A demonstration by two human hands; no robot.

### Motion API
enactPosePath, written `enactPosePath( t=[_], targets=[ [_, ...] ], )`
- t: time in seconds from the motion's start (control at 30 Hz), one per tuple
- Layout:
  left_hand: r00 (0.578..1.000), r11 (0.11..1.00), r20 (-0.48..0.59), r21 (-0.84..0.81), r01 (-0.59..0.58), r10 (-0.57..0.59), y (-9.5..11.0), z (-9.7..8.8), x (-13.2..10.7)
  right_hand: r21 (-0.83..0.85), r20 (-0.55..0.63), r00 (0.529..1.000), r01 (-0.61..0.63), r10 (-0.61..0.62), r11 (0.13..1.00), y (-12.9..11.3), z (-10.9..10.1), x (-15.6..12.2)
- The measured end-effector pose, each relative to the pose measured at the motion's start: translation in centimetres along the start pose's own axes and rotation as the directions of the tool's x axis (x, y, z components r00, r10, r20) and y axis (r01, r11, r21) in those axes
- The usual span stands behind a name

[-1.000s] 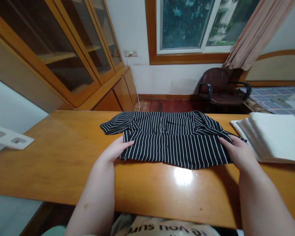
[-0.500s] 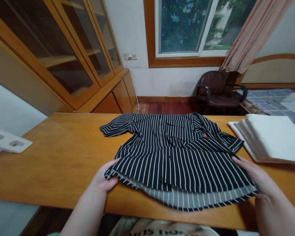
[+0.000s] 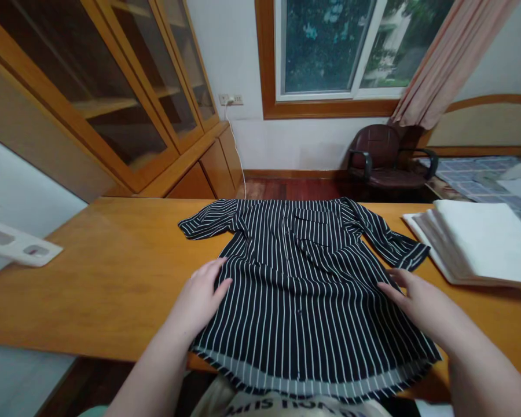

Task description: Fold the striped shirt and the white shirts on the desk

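Note:
A black shirt with thin white stripes [image 3: 304, 284] lies spread out on the wooden table [image 3: 104, 278], collar away from me and hem hanging over the near edge. Its short sleeves stick out to the left and right. My left hand [image 3: 200, 295] rests flat on the shirt's left side with fingers stretched out. On the shirt's right side, just below the right sleeve, my right hand [image 3: 417, 301] lies flat in the same way. Neither hand grips the cloth.
A stack of folded white cloth [image 3: 477, 243] sits on the table at the right. A white plastic piece [image 3: 17, 246] juts in at the left edge. Beyond the table stand a glass-door wooden cabinet [image 3: 125, 98], a dark armchair [image 3: 386, 159] and a window.
The shirt was folded in half a second ago. Both hands pulled the lower half toward me and unfolded it, then moved up onto the shirt's sides and laid flat.

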State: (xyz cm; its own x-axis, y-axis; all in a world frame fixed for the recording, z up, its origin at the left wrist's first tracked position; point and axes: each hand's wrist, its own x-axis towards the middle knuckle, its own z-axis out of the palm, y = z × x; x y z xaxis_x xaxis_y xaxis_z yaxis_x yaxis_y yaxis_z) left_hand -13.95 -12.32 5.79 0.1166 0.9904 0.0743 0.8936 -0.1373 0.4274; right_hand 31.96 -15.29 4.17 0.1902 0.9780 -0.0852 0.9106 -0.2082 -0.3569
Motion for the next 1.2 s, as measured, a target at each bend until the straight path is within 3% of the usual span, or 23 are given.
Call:
enactPosePath(
  t=[0.07, 0.13, 0.2, 0.3, 0.47, 0.57, 0.67, 0.77, 0.97, 1.2],
  targets=[
    [0.965, 0.978, 0.169, 0.025, -0.205, 0.198, 1.8, 1.7, 0.4, 0.013, 0.061, 0.974, 0.218, -0.218, 0.976, -2.3, 1.2, 0.7],
    [0.898, 0.936, 0.301, 0.046, -0.349, 0.320, 2.8, 3.8, 0.5, -0.044, 0.153, 0.939, 0.319, -0.309, 0.947, -4.1, 2.8, 1.1],
    [0.857, 0.912, 0.382, 0.074, -0.403, 0.347, 3.0, 5.6, 0.4, -0.144, 0.257, 0.930, 0.305, -0.262, 0.941, -5.1, 4.3, 1.0],
    [0.852, 0.911, 0.426, 0.130, -0.391, 0.304, 2.4, 7.0, -0.2, -0.271, 0.333, 0.932, 0.241, -0.144, 0.932, -5.1, 5.9, 0.1],
    [0.864, 0.889, 0.392, 0.196, -0.413, 0.315, 1.2, 6.9, -2.0, -0.372, 0.277, 0.954, 0.220, -0.118, 0.902, -3.8, 7.3, -2.3],
    [0.871, 0.869, 0.356, 0.238, -0.434, 0.338, 0.8, 6.9, -3.3, -0.391, 0.150, 0.967, 0.248, -0.205, 0.887, -3.3, 8.1, -3.8],
    [0.869, 0.851, 0.338, 0.260, -0.455, 0.361, 0.6, 6.9, -4.6, -0.387, 0.046, 0.945, 0.317, -0.325, 0.866, -2.8, 8.7, -5.2],
    [0.855, 0.843, 0.358, 0.253, -0.475, 0.375, 0.6, 6.6, -5.6, -0.405, -0.007, 0.930, 0.333, -0.367, 0.852, -2.5, 8.9, -6.4],
    [0.821, 0.850, 0.446, 0.211, -0.483, 0.355, 1.0, 5.7, -6.8, -0.440, 0.011, 0.915, 0.367, -0.403, 0.820, -2.0, 8.9, -8.3],
    [0.816, 0.880, 0.488, 0.177, -0.441, 0.310, 0.8, 5.8, -9.1, -0.456, -0.038, 0.886, 0.396, -0.462, 0.797, -1.6, 8.9, -10.7]
  ],
)
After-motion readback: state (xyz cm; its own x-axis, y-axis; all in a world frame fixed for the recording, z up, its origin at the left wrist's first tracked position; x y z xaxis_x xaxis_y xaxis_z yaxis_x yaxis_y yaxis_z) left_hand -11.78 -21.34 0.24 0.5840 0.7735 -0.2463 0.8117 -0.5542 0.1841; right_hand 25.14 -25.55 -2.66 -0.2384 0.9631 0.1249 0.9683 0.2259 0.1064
